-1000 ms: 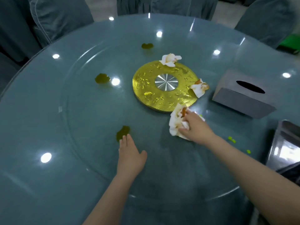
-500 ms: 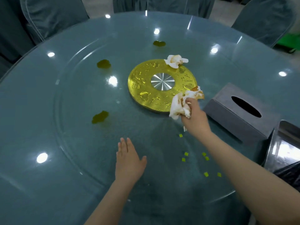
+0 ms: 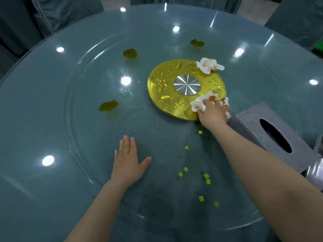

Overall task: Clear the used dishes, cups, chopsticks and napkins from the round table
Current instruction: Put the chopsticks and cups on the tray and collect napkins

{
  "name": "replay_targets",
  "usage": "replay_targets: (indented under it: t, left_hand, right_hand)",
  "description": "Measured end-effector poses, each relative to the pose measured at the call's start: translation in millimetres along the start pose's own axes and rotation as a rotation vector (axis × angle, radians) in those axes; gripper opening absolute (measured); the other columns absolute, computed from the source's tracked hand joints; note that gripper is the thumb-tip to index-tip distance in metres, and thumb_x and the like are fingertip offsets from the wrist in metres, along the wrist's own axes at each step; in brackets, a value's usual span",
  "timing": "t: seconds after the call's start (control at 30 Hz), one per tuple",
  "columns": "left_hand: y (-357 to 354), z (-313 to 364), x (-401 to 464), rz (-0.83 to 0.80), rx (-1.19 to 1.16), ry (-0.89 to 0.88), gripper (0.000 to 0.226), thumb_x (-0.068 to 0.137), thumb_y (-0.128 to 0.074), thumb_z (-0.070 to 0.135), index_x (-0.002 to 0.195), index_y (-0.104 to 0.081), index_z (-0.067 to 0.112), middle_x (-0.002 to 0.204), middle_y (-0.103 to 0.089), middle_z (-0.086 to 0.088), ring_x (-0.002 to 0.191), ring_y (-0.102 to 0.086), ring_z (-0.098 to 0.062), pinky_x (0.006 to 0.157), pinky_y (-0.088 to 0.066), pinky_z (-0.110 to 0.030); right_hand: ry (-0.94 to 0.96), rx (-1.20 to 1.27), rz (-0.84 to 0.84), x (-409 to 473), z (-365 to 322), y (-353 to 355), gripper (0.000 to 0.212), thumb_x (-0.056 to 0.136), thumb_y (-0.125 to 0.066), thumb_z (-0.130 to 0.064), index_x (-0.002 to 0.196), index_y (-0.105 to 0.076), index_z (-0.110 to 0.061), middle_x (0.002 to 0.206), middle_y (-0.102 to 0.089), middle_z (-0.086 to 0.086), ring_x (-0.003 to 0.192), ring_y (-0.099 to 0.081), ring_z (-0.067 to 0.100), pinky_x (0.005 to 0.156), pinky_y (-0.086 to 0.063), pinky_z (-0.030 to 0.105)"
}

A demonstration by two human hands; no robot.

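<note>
My right hand grips a bunch of crumpled, stained white napkins at the near right edge of the gold disc in the middle of the round glass table. Another stained napkin lies loose on the disc's far right edge. My left hand rests flat on the glass turntable, fingers straight, holding nothing.
A grey tissue box stands right of my right hand. Dark green spills dot the turntable. Several small green bits lie near my right forearm. A metal container edge shows at far right. Covered chairs ring the table.
My right hand lifted the napkin wad from the glass, carried it toward the disc's right edge and now covers the second napkin there. The turntable rotated clockwise; the spills shifted.
</note>
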State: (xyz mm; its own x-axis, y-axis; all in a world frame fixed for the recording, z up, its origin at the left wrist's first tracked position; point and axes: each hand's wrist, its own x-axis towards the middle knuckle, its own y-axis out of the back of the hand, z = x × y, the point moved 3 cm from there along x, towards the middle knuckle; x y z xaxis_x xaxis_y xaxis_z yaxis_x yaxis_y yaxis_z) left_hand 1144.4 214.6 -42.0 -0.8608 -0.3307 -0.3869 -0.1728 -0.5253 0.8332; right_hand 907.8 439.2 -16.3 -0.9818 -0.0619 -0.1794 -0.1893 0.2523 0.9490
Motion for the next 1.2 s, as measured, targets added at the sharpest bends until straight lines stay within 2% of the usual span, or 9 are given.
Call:
replay_targets:
  t: [0.1, 0.23, 0.3, 0.47, 0.6, 0.73, 0.97, 1.07, 1.2]
  left_hand:
    - [-2.8, -4.1, 5.1, -0.012, 0.026, 0.003, 0.096, 0.090, -0.041, 0.060, 0.149, 0.018, 0.013, 0.155, 0.029, -0.006, 0.143, 0.026, -0.020, 0.112, 0.015, -0.037]
    - [-4.9, -8.3, 9.8, -0.034, 0.021, 0.004, 0.098, 0.090, -0.041, 0.061, 0.148, 0.021, 0.013, 0.154, 0.032, -0.006, 0.142, 0.029, -0.020, 0.110, 0.020, -0.037]
    - [-5.5, -9.8, 11.9, -0.044, 0.028, 0.000, 0.099, 0.089, -0.042, 0.062, 0.148, 0.022, 0.014, 0.154, 0.033, -0.006, 0.141, 0.030, -0.020, 0.109, 0.020, -0.037]
    - [-6.7, -10.5, 12.4, -0.059, 0.064, -0.001, 0.103, 0.087, -0.043, 0.064, 0.147, 0.025, 0.013, 0.152, 0.035, -0.008, 0.140, 0.032, -0.021, 0.108, 0.021, -0.038]
    - [-7.0, -11.6, 12.8, -0.070, 0.077, 0.003, 0.104, 0.087, -0.044, 0.064, 0.146, 0.025, 0.013, 0.153, 0.035, -0.007, 0.140, 0.032, -0.022, 0.112, 0.017, -0.041]
    - [-7.7, -13.4, 14.2, -0.085, 0.100, 0.006, 0.105, 0.087, -0.043, 0.064, 0.146, 0.026, 0.013, 0.152, 0.036, -0.008, 0.141, 0.031, -0.023, 0.113, 0.016, -0.042]
    - [-7.1, -10.7, 10.2, -0.088, 0.146, 0.007, 0.104, 0.088, -0.041, 0.066, 0.146, 0.025, 0.011, 0.153, 0.034, -0.010, 0.142, 0.029, -0.025, 0.114, 0.014, -0.043]
    - [-8.7, -5.8, 7.9, -0.091, 0.153, 0.010, 0.104, 0.088, -0.040, 0.066, 0.146, 0.025, 0.010, 0.153, 0.033, -0.011, 0.142, 0.029, -0.026, 0.115, 0.013, -0.044]
    - [-14.0, -0.2, 4.3, -0.094, 0.158, 0.023, 0.104, 0.088, -0.038, 0.067, 0.146, 0.025, 0.008, 0.153, 0.033, -0.012, 0.142, 0.028, -0.027, 0.115, 0.013, -0.044]
  right_hand:
    - [0.102, -0.075, 0.082, -4.7, -1.7, 3.9, 0.035, 0.087, -0.051, -0.012, 0.122, -0.052, -0.012, 0.127, -0.051, 0.019, 0.114, -0.049, 0.040, 0.094, -0.038, 0.041]
    - [0.230, -0.049, 0.087, -26.1, -3.4, 1.5, 0.021, 0.086, -0.047, -0.006, 0.105, -0.054, -0.009, 0.109, -0.060, 0.016, 0.100, -0.055, 0.039, 0.072, -0.038, 0.035]
    - [0.280, 0.059, 0.077, -39.5, 5.4, 1.1, 0.016, 0.090, -0.047, -0.013, 0.103, -0.057, -0.013, 0.104, -0.064, 0.011, 0.097, -0.057, 0.034, 0.068, -0.034, 0.030]
    - [0.147, 0.578, -0.107, -74.9, 21.3, 2.6, 0.016, 0.091, -0.054, -0.029, 0.094, -0.058, -0.044, 0.087, -0.064, -0.018, 0.087, -0.059, 0.011, 0.067, -0.042, 0.022]
    - [0.238, 0.519, -0.189, -102.6, 14.3, -4.9, 0.012, 0.090, -0.054, -0.032, 0.090, -0.059, -0.043, 0.095, -0.065, -0.008, 0.094, -0.060, 0.018, 0.079, -0.045, 0.031]
    - [0.392, 0.368, -0.292, -128.8, 2.2, -7.0, 0.027, 0.089, -0.051, -0.042, 0.113, -0.061, -0.036, 0.115, -0.063, -0.007, 0.107, -0.056, 0.019, 0.089, -0.044, 0.033]
    - [0.612, 0.041, -0.394, -169.8, 9.0, 5.4, 0.029, 0.087, -0.047, -0.027, 0.111, -0.061, -0.017, 0.105, -0.065, 0.002, 0.095, -0.056, 0.024, 0.073, -0.037, 0.028]
    - [0.590, 0.067, -0.400, -182.9, 30.8, 14.7, 0.027, 0.087, -0.048, -0.027, 0.104, -0.066, -0.017, 0.109, -0.067, -0.002, 0.094, -0.056, 0.021, 0.071, -0.034, 0.024]
    - [0.324, 0.170, -0.370, -204.5, 81.1, 8.4, 0.032, 0.092, -0.057, -0.020, 0.123, -0.064, -0.019, 0.135, -0.057, -0.006, 0.115, -0.057, 0.021, 0.092, -0.042, 0.026]
